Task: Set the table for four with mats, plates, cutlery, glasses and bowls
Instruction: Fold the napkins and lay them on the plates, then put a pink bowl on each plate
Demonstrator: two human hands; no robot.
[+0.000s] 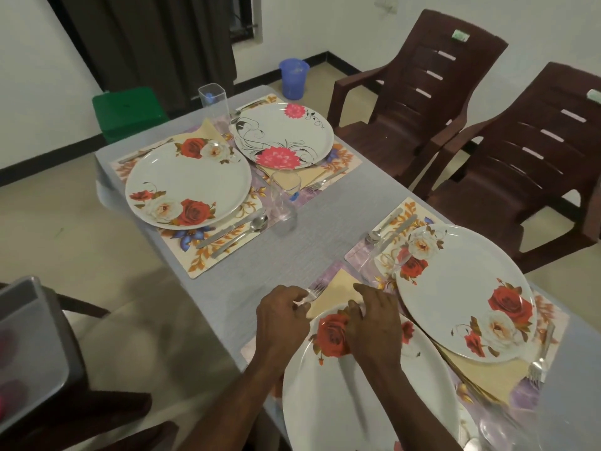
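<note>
One fork [313, 292], tines pointing away, pinched by left hand [282, 315].

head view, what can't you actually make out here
- Near plate: its lower part is cut off by the bottom edge of the head view.
- Fork: only the tines show; the left hand covers the handle.
- Napkin under the near plate: mostly hidden by the plate and the right hand.
- Grey tray at the left edge: blurred, contents unclear.
- Glass at bottom right: blurred, cut off.
</note>
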